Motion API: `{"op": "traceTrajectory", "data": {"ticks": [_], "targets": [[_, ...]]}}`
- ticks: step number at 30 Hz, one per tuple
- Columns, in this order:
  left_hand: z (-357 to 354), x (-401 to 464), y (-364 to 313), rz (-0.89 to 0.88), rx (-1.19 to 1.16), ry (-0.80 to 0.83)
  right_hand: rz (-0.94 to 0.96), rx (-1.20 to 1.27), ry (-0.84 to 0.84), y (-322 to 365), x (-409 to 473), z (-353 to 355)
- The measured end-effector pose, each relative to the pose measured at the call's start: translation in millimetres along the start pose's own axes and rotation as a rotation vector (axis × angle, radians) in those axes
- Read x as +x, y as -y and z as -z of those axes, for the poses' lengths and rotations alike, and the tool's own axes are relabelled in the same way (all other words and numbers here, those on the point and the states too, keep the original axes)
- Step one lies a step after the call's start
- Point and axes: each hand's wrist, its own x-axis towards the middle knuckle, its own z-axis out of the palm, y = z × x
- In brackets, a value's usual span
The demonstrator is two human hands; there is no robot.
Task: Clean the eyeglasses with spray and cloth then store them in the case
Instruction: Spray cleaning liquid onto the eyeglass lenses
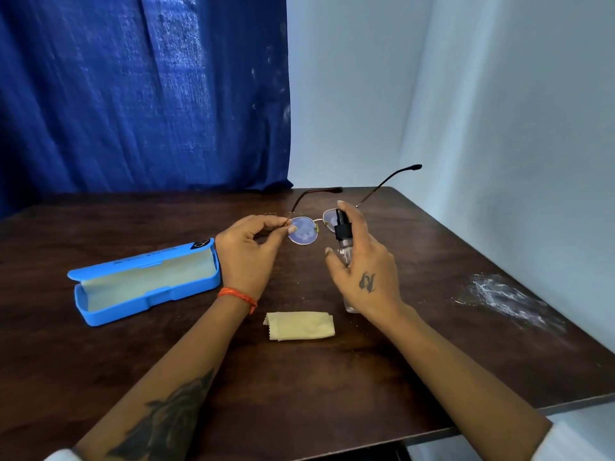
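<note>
Thin-rimmed eyeglasses (303, 231) with open temples hang above the table, lenses facing me. My left hand (248, 254) pinches the frame at its left hinge. My right hand (364, 271) grips a small clear spray bottle (343, 242) with a black nozzle, index finger on top, nozzle close to the right lens. A folded yellow cloth (301, 326) lies on the table below the hands. The blue glasses case (143, 281) lies open at the left, pale lining showing.
The dark wooden table (332, 387) has its right edge and front corner near my right forearm. A white powdery smear (506, 294) marks the table at the right. A blue curtain (143, 94) hangs behind; pale walls stand at the back right.
</note>
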Motion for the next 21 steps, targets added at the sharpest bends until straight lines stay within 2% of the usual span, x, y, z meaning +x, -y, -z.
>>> {"op": "traceTrajectory", "data": {"ticks": [4, 13, 21], "targets": [[1.4, 1.0, -1.1, 0.005, -0.009, -0.013, -0.052, -0.013, -0.055, -8.1, 1.5, 4.2], [2.2, 1.6, -2.5, 0.003, -0.009, -0.020, -0.068, -0.035, -0.055, -13.6, 3.5, 6.2], [2.4, 2.7, 1.0, 0.090, -0.039, -0.012, -0.074, 0.068, -0.239, -18.4, 7.7, 7.2]]}}
